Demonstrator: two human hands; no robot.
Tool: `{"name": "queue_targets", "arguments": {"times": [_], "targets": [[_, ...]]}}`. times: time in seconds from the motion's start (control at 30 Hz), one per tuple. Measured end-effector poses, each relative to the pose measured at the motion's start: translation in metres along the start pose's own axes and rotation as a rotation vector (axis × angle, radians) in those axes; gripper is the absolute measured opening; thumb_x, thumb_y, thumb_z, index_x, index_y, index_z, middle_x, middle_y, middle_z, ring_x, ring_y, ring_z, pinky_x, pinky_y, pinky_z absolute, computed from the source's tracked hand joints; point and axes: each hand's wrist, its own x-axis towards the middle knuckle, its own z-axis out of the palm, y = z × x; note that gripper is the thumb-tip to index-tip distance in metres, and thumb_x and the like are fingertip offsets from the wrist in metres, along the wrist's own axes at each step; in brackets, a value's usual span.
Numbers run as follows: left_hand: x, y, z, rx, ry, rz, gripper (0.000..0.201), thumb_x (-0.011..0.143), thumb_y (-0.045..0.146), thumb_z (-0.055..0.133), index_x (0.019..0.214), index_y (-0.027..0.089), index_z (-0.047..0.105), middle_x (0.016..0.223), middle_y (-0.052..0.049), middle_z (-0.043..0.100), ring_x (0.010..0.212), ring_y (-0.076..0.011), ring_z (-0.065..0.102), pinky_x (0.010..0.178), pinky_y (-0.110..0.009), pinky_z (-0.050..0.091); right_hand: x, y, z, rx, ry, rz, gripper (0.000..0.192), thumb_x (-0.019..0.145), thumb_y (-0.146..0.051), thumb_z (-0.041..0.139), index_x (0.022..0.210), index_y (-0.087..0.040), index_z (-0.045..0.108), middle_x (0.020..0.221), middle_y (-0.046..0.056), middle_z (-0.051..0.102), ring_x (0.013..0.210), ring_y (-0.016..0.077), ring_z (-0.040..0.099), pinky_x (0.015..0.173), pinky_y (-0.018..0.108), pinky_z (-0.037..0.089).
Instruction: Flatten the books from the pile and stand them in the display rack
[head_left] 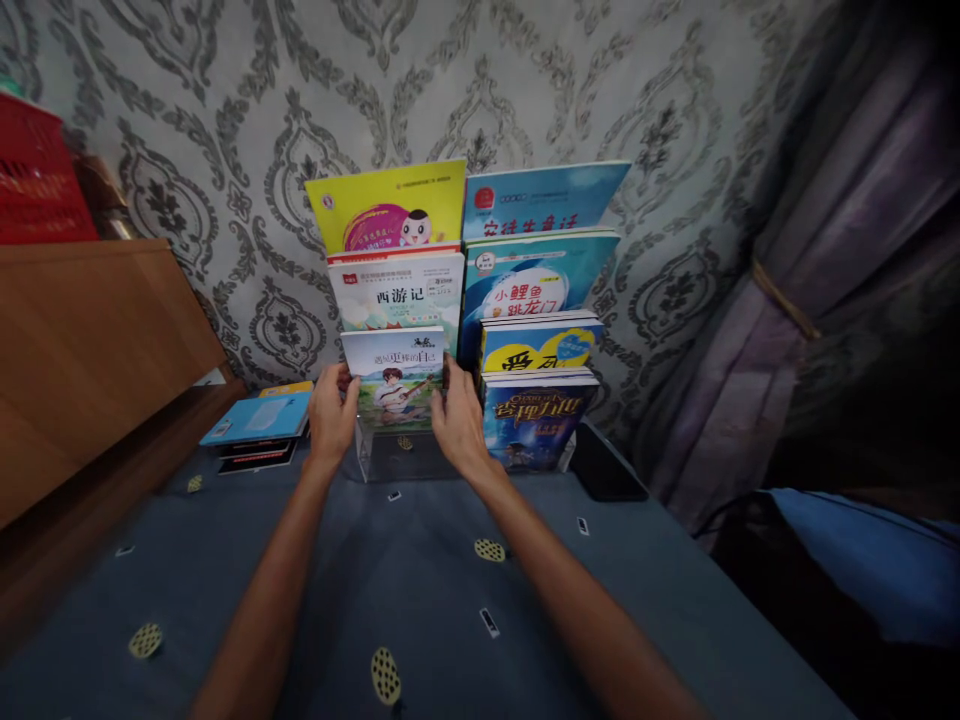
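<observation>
My left hand [332,412] and my right hand [457,420] grip the two side edges of a white book with a guitar-playing figure on its cover [395,376]. The book stands upright in the lower left slot of a clear tiered stand [390,458]. Behind it rise a white and green book [397,292] and a yellow book [390,205]. In the right column stand a dark blue book [536,415], a yellow and blue one [540,345] and two light blue ones [525,275].
A small stack of books with a light blue cover on top [259,420] lies at the left on the blue patterned bedspread [420,600]. A wooden headboard [82,350] stands at the left, a purple curtain [810,300] at the right, patterned wallpaper behind.
</observation>
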Motion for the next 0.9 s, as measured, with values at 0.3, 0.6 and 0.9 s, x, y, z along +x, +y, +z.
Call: {"name": "queue_targets", "arguments": {"times": [0.3,0.6,0.9], "targets": [[-0.003,-0.001,0.0,0.01,0.013,0.006,0.017,0.092,0.029,0.051,0.103,0.019,0.06,0.096,-0.008,0.068,0.089,-0.0238,0.064,0.078,-0.035,0.05,-0.003,0.001,0.004,-0.001,0.023,-0.037,0.064,0.094,-0.013,0.031,0.158,-0.018,0.028,0.123,0.019,0.056,0.115,0.0313,0.057,0.096,0.052,0.052],[0.0,-0.002,0.003,-0.02,0.03,-0.046,0.02,0.093,0.032,0.051,0.105,0.019,0.06,0.093,-0.008,0.069,0.087,-0.0238,0.066,0.077,-0.034,0.05,-0.004,0.001,0.003,-0.049,0.013,-0.02,0.066,0.092,-0.014,0.035,0.158,-0.019,0.031,0.121,0.018,0.058,0.109,0.0323,0.06,0.093,0.051,0.053],[0.002,-0.001,0.009,0.019,0.068,-0.038,0.02,0.092,0.029,0.051,0.105,0.018,0.063,0.091,-0.007,0.066,0.084,-0.0235,0.063,0.08,-0.036,0.049,-0.007,0.005,0.008,-0.077,0.031,-0.019,0.064,0.094,-0.017,0.035,0.158,-0.02,0.031,0.123,0.019,0.057,0.112,0.0333,0.06,0.092,0.052,0.054]]}}
